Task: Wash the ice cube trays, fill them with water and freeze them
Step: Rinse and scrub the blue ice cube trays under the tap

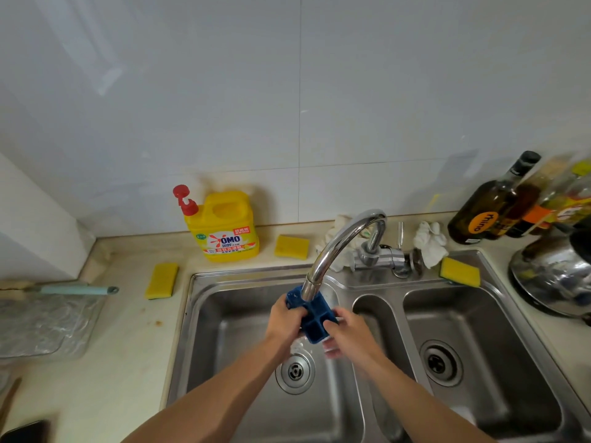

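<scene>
- A person holds a blue ice cube tray (315, 318) under the spout of a chrome tap (339, 244), above the left basin (224, 330) of a steel double sink (377, 282).
- The left hand (286, 321) grips the tray's left side, fingers curled over its edge.
- The right hand (348, 334) clasps the tray's right side, close to its near end.
- The tray is tilted, its compartments facing the camera and its far end touching or just behind the spout.
- Water appears to spill from the tray's near end towards the drain (295, 370), though the blur there makes this uncertain.
- A yellow detergent bottle (228, 231) with a red pump stands on the worktop (128, 346) behind the sink, against the tiled wall.
- Three yellow sponges lie about: one left of the sink (162, 280), one beside the bottle (291, 246), one on the sink's rear rim (460, 271).
- Dark glass bottles (492, 206) and a steel kettle (553, 276) crowd the right-hand corner.
</scene>
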